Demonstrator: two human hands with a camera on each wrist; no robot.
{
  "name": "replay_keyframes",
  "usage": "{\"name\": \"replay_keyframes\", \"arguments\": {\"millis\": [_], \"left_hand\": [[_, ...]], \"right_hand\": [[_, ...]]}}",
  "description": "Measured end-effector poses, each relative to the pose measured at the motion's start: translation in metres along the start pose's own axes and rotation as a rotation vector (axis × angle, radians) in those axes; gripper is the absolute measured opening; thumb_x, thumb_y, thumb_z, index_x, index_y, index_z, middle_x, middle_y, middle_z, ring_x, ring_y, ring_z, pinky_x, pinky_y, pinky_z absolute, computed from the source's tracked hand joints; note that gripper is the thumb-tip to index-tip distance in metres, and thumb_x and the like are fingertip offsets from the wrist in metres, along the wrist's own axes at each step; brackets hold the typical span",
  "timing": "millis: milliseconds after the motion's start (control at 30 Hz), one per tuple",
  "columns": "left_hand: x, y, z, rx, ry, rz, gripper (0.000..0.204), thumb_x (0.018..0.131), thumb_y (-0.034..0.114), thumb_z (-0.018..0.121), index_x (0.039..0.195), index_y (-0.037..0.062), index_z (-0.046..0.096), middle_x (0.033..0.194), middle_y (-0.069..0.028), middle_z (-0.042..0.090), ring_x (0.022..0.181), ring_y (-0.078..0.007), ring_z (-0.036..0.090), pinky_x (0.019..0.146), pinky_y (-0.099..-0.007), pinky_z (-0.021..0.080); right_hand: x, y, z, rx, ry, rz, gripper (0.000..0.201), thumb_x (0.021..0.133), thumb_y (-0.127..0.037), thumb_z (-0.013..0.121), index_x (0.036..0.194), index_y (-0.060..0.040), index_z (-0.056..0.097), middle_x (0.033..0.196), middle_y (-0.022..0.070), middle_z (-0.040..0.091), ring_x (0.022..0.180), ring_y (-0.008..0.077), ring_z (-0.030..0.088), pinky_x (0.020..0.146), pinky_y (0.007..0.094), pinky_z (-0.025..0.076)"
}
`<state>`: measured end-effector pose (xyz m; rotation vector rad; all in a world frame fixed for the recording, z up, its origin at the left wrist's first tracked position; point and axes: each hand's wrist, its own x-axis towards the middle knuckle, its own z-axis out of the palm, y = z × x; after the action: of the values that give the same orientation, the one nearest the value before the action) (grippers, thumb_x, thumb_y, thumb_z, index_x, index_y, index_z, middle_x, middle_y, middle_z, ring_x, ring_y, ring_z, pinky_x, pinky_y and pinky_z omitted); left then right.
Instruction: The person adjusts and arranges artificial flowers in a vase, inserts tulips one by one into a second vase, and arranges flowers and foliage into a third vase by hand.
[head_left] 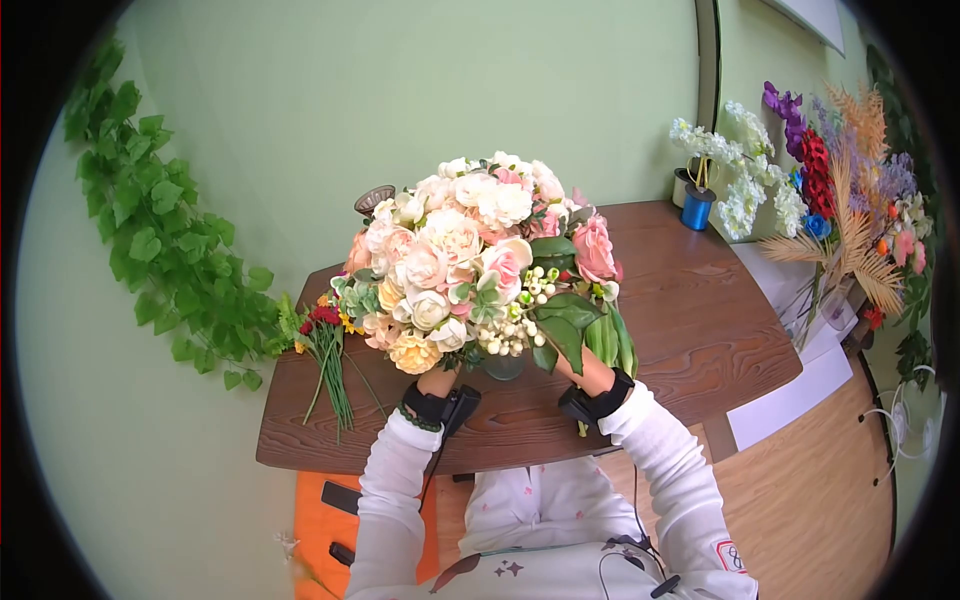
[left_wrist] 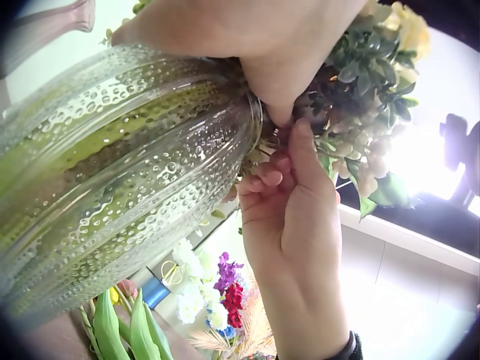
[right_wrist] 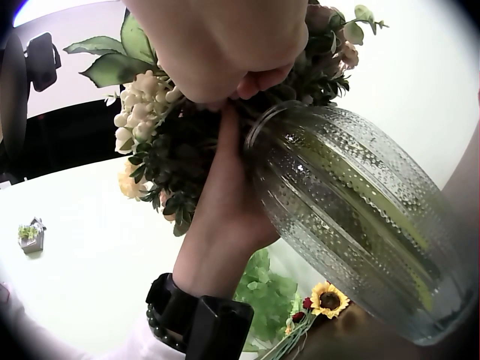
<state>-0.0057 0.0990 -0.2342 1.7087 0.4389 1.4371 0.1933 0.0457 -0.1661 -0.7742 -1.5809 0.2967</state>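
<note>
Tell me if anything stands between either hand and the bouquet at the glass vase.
Nothing visible does: the left hand and right hand meet directly beneath the bouquet's blooms, with their fingers beside the vase's rim.

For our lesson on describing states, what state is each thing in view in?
Vase: green stems inside.
Bouquet: gathered at the vase's mouth.
Left hand: gripping the bouquet's base.
Right hand: likewise.
Sunflower: open.
Blue spool: upright.
Red flowers: lying down.
</note>
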Motion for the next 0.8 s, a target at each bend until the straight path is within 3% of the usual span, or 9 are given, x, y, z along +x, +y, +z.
{"name": "replay_keyframes", "arguments": {"millis": [133, 233, 333, 400, 467, 533, 667, 733, 800], "left_hand": [[-0.006, 0.0, -0.005, 0.009, -0.005, -0.005, 0.045, 0.084, 0.014, 0.053, 0.126, 0.0068, 0.036, 0.123, -0.004, 0.042, 0.11, -0.0164, 0.042, 0.093, -0.0302, 0.034], [0.012, -0.003, 0.002, 0.015, -0.009, -0.009, 0.045, 0.084, 0.014, 0.053, 0.126, 0.0068, 0.036, 0.123, -0.004, 0.042, 0.11, -0.0163, 0.042, 0.093, -0.0302, 0.034], [0.009, -0.004, 0.002, 0.019, -0.015, -0.015, 0.045, 0.084, 0.014, 0.053, 0.126, 0.0068, 0.036, 0.123, -0.004, 0.042, 0.11, -0.0163, 0.042, 0.093, -0.0301, 0.034], [0.004, -0.003, -0.003, 0.02, -0.019, -0.019, 0.045, 0.084, 0.014, 0.053, 0.126, 0.0068, 0.036, 0.123, -0.004, 0.042, 0.11, -0.0163, 0.042, 0.093, -0.0301, 0.034], [0.001, -0.003, -0.001, 0.022, -0.022, -0.021, 0.045, 0.084, 0.014, 0.053, 0.126, 0.0068, 0.037, 0.123, -0.004, 0.042, 0.11, -0.0162, 0.042, 0.093, -0.0301, 0.034], [0.002, -0.003, -0.006, 0.023, -0.028, -0.025, 0.045, 0.084, 0.014, 0.052, 0.126, 0.0068, 0.037, 0.123, -0.004, 0.042, 0.11, -0.0162, 0.042, 0.093, -0.0301, 0.034], [-0.026, 0.007, -0.026, 0.028, -0.036, -0.023, 0.045, 0.084, 0.015, 0.052, 0.125, 0.0069, 0.037, 0.123, -0.004, 0.042, 0.109, -0.0162, 0.042, 0.093, -0.03, 0.034], [-0.011, 0.001, -0.022, 0.031, -0.038, -0.026, 0.045, 0.084, 0.015, 0.052, 0.125, 0.0069, 0.037, 0.123, -0.004, 0.042, 0.109, -0.0161, 0.042, 0.093, -0.03, 0.034], [-0.021, 0.003, -0.027, 0.037, -0.038, -0.032, 0.044, 0.085, 0.015, 0.052, 0.125, 0.0069, 0.037, 0.122, -0.004, 0.042, 0.109, -0.0161, 0.042, 0.093, -0.0299, 0.034]], "right_hand": [[-0.007, 0.028, 0.009, 0.36, 0.077, 0.135, 0.025, 0.068, -0.012, 0.063, 0.089, -0.0038, 0.053, 0.082, 0.0091, 0.055, 0.081, 0.0248, 0.053, 0.071, 0.0334, 0.041], [0.02, -0.04, -0.01, -0.172, -0.009, -0.163, 0.026, 0.065, -0.013, 0.064, 0.088, -0.0047, 0.055, 0.084, 0.0115, 0.057, 0.08, 0.0298, 0.055, 0.072, 0.0376, 0.042], [0.016, -0.045, -0.01, -0.114, -0.003, -0.094, 0.026, 0.067, -0.011, 0.063, 0.091, -0.0043, 0.055, 0.085, 0.011, 0.057, 0.08, 0.0292, 0.056, 0.07, 0.0368, 0.043], [0.012, -0.04, -0.008, -0.016, 0.035, -0.148, 0.026, 0.07, -0.009, 0.061, 0.095, -0.0041, 0.054, 0.085, 0.0104, 0.057, 0.08, 0.0278, 0.056, 0.071, 0.0349, 0.043], [0.005, -0.031, -0.001, 0.292, 0.01, 0.134, 0.029, 0.073, -0.006, 0.058, 0.101, -0.0034, 0.051, 0.087, 0.0098, 0.057, 0.08, 0.0254, 0.055, 0.071, 0.0344, 0.043], [0.0, -0.029, -0.007, 0.193, -0.074, 0.094, 0.035, 0.074, -0.006, 0.058, 0.107, -0.0017, 0.048, 0.089, 0.0096, 0.057, 0.08, 0.0218, 0.055, 0.073, 0.0323, 0.043], [0.005, -0.031, -0.001, 0.002, 0.123, -0.108, 0.028, 0.087, -0.018, 0.05, 0.112, -0.004, 0.048, 0.092, 0.0016, 0.054, 0.081, 0.0105, 0.051, 0.074, 0.0259, 0.042], [0.003, -0.027, 0.005, 0.867, 0.101, 0.438, 0.024, 0.092, -0.019, 0.042, 0.111, -0.0055, 0.048, 0.096, -0.001, 0.053, 0.084, 0.0079, 0.05, 0.074, 0.0247, 0.042], [0.003, -0.024, 0.002, 1.166, 0.046, 0.462, 0.023, 0.092, -0.016, 0.041, 0.11, -0.0048, 0.048, 0.099, -0.0006, 0.053, 0.086, 0.0076, 0.05, 0.076, 0.0246, 0.042]]}}
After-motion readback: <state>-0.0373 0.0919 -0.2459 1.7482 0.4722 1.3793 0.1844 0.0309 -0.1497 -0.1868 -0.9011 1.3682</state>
